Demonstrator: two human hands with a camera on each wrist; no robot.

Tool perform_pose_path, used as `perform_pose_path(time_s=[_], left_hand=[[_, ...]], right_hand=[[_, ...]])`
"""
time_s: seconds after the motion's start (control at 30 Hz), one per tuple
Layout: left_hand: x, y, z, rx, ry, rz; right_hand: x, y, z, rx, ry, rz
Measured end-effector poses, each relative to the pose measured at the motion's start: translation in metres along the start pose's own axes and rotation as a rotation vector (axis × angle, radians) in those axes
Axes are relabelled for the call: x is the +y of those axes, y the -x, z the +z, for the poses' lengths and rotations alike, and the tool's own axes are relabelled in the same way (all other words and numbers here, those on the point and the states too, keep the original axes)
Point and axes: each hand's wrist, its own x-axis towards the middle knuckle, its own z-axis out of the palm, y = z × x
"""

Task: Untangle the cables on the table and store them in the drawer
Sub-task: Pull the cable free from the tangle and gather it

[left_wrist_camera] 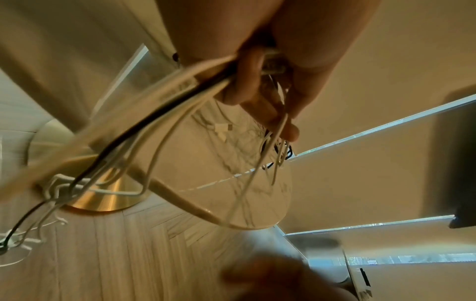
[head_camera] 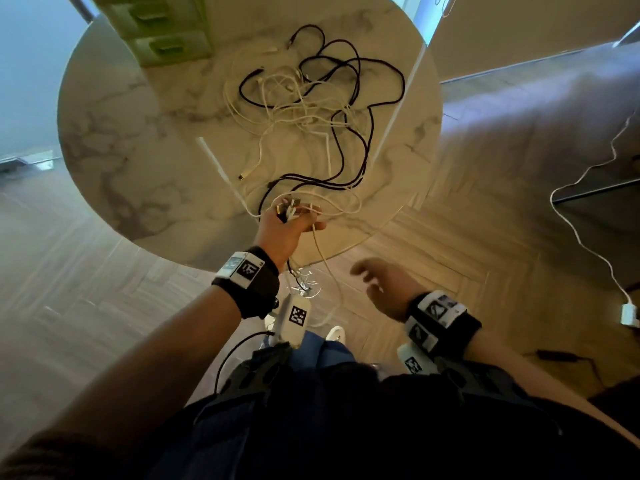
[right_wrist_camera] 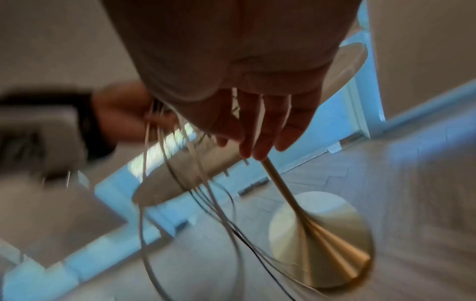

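Note:
A tangle of black and white cables (head_camera: 311, 98) lies on the round marble table (head_camera: 121, 140). My left hand (head_camera: 291, 223) is at the table's near edge and grips a bunch of cable ends with their plugs (head_camera: 289, 207) sticking up. In the left wrist view its fingers (left_wrist_camera: 247, 81) curl round white and black strands (left_wrist_camera: 165, 114) that hang toward the floor. My right hand (head_camera: 384, 285) hovers below the table edge, to the right of the hanging strands, fingers (right_wrist_camera: 260, 126) straight, holding nothing. The green drawer unit (head_camera: 162, 32) stands at the table's far left.
The table stands on a brass pedestal base (right_wrist_camera: 332, 244) over a pale herringbone wood floor (head_camera: 69, 271). A white charger cable and plug (head_camera: 628, 315) lie at the right by a sofa (head_camera: 540, 133). Blinds and a dark screen show in the left wrist view.

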Motion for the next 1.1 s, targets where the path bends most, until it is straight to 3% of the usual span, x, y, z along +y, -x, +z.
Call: perform_pose_path(time_s=[0.1, 0.27, 0.43, 0.5, 0.67, 0.73, 0.8, 0.9, 1.1], left_hand=[[-0.008, 0.013, -0.004, -0.001, -0.026, 0.094], [-0.008, 0.033, -0.008, -0.032, -0.006, 0.198], [-0.014, 0.031, -0.02, -0.032, -0.157, 0.191], [-0.02, 0.028, -0.022, -0.008, -0.212, 0.191], [-0.013, 0.021, -0.017, 0.1, -0.071, 0.124], [-0.003, 0.012, -0.016, 0.115, -0.007, 0.021], [0.008, 0.003, -0.017, 0.069, 0.068, -0.135], [0.021, -0.007, -0.02, 0.001, 0.116, -0.179], [0.034, -0.009, -0.023, 0.036, 0.325, -0.213]], right_hand=[[-0.031, -0.025, -0.018, 0.138, -0.188, 0.009], [-0.065, -0.058, -0.025, 0.034, -0.185, 0.057], [-0.077, -0.06, -0.007, -0.004, -0.777, 0.223], [-0.081, -0.057, -0.006, 0.0, -0.876, 0.241], [-0.082, -0.042, -0.014, 0.056, -0.427, 0.027], [-0.081, -0.03, -0.01, 0.04, -0.302, -0.044], [-0.077, -0.018, -0.003, -0.028, -0.139, -0.168], [-0.064, -0.008, 0.005, -0.037, 0.044, -0.363], [-0.016, -0.002, -0.001, 0.031, 0.11, -0.393]])
